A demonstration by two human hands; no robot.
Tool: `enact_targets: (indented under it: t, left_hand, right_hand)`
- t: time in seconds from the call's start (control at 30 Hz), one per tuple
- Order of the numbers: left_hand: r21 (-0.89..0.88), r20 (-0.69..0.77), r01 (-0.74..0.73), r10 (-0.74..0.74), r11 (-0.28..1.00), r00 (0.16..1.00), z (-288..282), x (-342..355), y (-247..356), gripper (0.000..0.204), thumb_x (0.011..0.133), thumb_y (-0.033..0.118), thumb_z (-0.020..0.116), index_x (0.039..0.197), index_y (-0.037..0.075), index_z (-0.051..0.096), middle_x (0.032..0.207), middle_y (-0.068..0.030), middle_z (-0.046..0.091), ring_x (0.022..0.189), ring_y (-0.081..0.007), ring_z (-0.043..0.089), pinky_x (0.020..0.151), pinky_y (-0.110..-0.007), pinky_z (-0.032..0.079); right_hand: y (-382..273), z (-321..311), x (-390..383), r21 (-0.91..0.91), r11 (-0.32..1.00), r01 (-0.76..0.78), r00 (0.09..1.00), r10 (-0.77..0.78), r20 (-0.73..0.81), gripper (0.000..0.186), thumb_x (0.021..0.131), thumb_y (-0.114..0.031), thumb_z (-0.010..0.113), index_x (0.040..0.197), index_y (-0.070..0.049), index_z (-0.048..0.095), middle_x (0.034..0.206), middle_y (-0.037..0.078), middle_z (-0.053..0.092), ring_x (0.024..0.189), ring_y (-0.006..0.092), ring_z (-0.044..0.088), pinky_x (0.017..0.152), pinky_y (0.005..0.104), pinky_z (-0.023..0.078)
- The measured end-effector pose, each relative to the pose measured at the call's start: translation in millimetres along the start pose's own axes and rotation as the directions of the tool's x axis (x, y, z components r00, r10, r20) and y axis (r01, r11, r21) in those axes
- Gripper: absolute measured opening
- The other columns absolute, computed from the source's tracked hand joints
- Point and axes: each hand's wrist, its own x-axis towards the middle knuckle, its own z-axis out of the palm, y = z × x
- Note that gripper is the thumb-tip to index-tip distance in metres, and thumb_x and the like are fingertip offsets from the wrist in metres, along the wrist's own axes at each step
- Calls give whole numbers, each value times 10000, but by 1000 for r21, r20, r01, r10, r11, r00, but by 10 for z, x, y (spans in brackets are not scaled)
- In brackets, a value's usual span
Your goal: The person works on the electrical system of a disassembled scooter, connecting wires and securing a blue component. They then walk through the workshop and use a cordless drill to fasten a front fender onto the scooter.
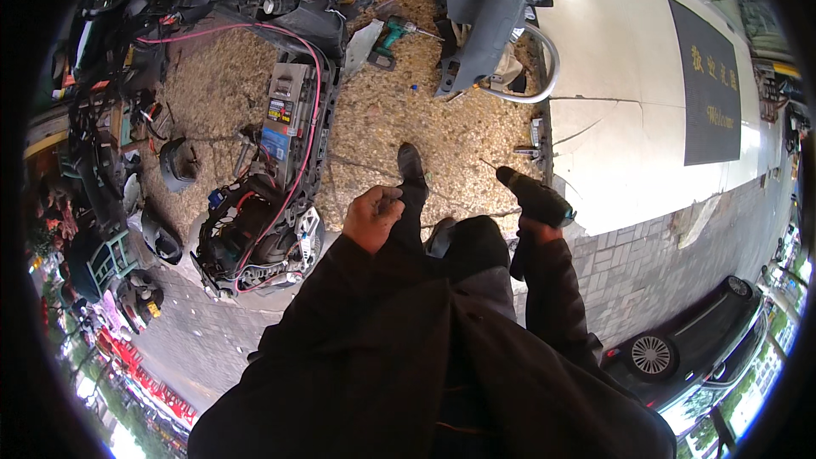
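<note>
My right hand [542,229] is wrapped round the grip of a dark cordless drill [534,196], whose thin bit points up and to the left over the pebbled floor. My left hand [374,218] is raised in front of my left leg with its fingers curled together; anything between them is too small or hidden to make out. Left of that hand lies a stripped scooter frame [255,234] with bare wiring. A battery pack [286,110] sits in its long middle section, and a pink hose [320,89] runs along it. Neither hand touches the scooter.
A green cordless drill [391,41] lies on the pebbled floor ahead. Dark grey body panels [486,21] with a curved grey tube [554,64] stand by the pale slab. A dark mat [705,85] is at the right, a parked black car [688,344] lower right. Loose scooter parts [178,164] lie left.
</note>
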Motion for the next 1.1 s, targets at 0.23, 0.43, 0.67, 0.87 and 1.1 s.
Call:
enact_targets:
  t: [0.23,0.43,0.67,0.87,1.1]
  left_hand:
    - [117,-87,96,-86,989,992,-81,749,460,198,889,75,597,1066,-14,609,884,-80,675,769,-123,640,686,-256,539]
    - [93,-258,251,-220,964,941,170,1441,513,232,889,57,583,1102,-32,597,915,-99,675,776,-144,646,702,-268,540]
    - [-150,-378,172,-217,974,900,416,2503,-45,246,871,93,622,1072,-48,602,809,-54,637,709,-100,594,649,-229,484]
    - [-55,-453,5,-29,998,891,-24,3801,-705,261,891,72,598,1118,-56,587,916,-106,662,752,-152,626,716,-275,534]
    - [-198,-497,-299,167,934,851,-477,5068,-949,292,907,181,596,1119,-20,602,931,-105,664,780,-178,638,713,-311,537]
  right_hand:
    - [-768,182,1216,106,972,208,967,-221,130,538,689,-49,703,1217,-75,604,1120,100,640,1055,245,588,931,369,463]
    - [-1105,320,2379,128,983,129,935,-164,315,386,714,-73,683,1098,-57,646,874,71,644,751,183,628,660,318,526]
    - [-1304,523,3578,28,994,104,925,-108,364,236,743,-53,705,975,-41,662,830,43,645,760,169,614,696,305,491]
    - [-1120,1238,4561,140,978,153,903,-196,383,274,771,-107,772,1012,-34,662,933,57,661,792,161,621,742,306,507]
    - [-1155,2073,5497,412,799,438,702,-590,399,268,784,-138,790,1004,-38,675,833,17,671,681,107,592,632,264,487]
